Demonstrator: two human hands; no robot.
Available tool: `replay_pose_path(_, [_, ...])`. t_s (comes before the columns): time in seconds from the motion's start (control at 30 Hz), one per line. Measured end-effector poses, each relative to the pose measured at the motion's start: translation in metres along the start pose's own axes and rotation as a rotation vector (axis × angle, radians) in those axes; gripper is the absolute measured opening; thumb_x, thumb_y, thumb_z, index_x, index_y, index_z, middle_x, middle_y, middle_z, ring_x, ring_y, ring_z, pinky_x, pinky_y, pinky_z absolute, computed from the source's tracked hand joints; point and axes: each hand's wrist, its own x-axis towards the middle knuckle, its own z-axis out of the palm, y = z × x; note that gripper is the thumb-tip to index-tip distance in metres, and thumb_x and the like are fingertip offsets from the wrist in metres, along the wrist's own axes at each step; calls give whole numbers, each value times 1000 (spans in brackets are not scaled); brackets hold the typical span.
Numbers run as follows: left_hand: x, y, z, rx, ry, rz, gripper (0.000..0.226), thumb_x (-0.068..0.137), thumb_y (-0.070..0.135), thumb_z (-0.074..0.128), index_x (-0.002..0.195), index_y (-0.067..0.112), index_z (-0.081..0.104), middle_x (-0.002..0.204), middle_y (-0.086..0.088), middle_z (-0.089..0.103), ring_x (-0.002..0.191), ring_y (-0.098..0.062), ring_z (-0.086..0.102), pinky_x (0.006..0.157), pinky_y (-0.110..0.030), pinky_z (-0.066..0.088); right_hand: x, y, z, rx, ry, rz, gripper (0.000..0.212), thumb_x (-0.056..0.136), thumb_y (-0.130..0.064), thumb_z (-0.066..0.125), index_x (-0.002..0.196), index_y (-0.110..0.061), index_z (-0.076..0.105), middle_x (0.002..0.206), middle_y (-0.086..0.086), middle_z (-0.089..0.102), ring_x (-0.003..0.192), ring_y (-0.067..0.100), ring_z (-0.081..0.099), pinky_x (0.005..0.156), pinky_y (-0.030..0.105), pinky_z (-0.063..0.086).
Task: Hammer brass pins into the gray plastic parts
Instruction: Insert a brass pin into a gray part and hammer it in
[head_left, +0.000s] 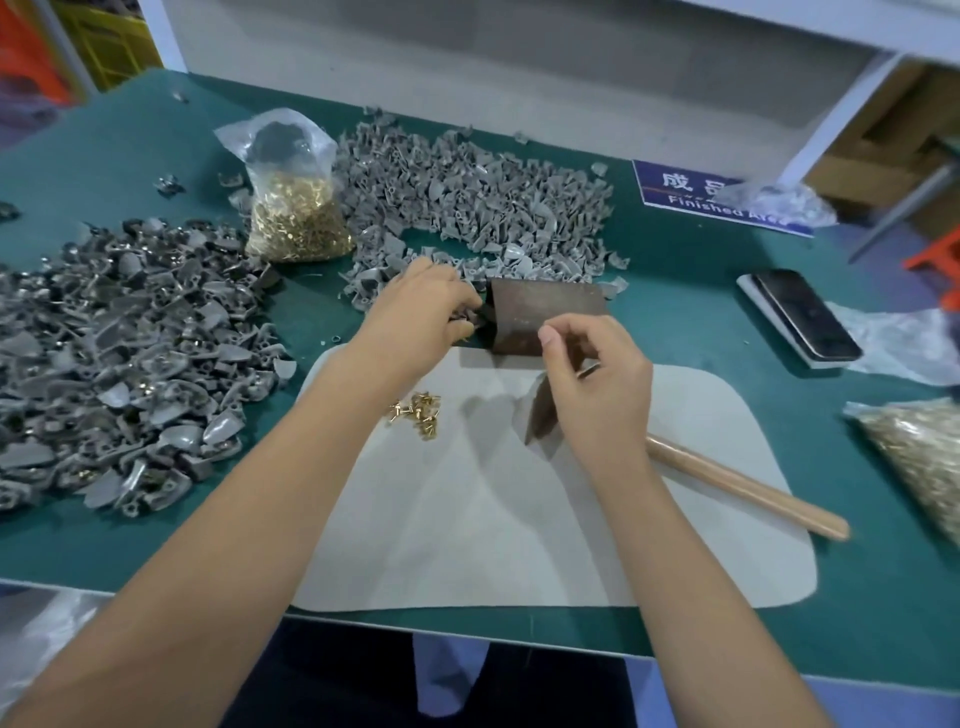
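Two hands work over a green tabletop (675, 291) in the single head view. Left hand (421, 306) reaches to the near edge of the far pile, its fingers curled round small gray parts beside a dark metal block (545, 317). Right hand (592, 384) hovers over the hammer's head, thumb and forefinger pinched together; whether they hold a pin is too small to tell. One hammer (727, 483) lies on a pale mat (467, 545) at the near edge, its wooden handle pointing toward the right edge.

Two heaps of gray plastic parts: a light gray pile (478, 197) toward the far edge, and a darker pile (119, 353) along the left edge with brass glints among its pieces. Roughly a dozen loose brass pins (418, 413) sit in a small cluster on the mat's left part, between the forearms.

Two clear plastic bags hold brass pins: one bag (291, 208) stands between the two heaps, its lower half full; a second bag (919, 457) lies at the right edge, partly cut off. One phone (802, 317) rests near the right edge, and a blue sign (685, 192) lies toward the far right corner, partly covered by crumpled clear plastic.
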Motion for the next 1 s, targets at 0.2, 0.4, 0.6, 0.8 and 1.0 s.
replay_pose_path(0.2, [6,-2,-2,45,-44,10,39,98,10,56,132,29,64,119,2,66,114,-25,47,90,-39,42,0,-1,2,-11,-11,20,7,94,-11,70,94,-18,74,89,-5,67,82,10,61,75,19,46])
replay_pose_path(0.4, [3,-1,7,-4,53,24,24,96,18,60,117,25,66,103,7,60,104,-18,42,85,-34,37,4,-2,3,17,-23,13,6,95,-11,70,94,-16,73,89,-5,67,83,11,61,75,18,44])
replay_pose_path(0.6, [-2,-4,5,-28,87,34,11,94,28,67,105,29,68,108,9,56,111,-19,40,99,-42,39,5,-1,7,27,-30,-9,7,95,-11,69,94,-16,73,88,-5,66,80,11,60,73,18,44])
replay_pose_path(0.8, [-10,-7,-9,-243,231,-42,10,100,25,54,109,28,55,90,17,52,89,-12,50,77,-37,42,3,0,9,39,-36,15,7,95,-12,70,91,-18,72,86,-6,66,79,13,60,71,22,45])
replay_pose_path(1.0, [-3,19,-6,-394,115,61,11,97,30,61,107,32,60,95,16,60,91,-6,52,77,-28,45,5,-1,3,77,-3,111,11,95,-12,69,91,-21,72,87,-4,68,79,14,62,72,20,46])
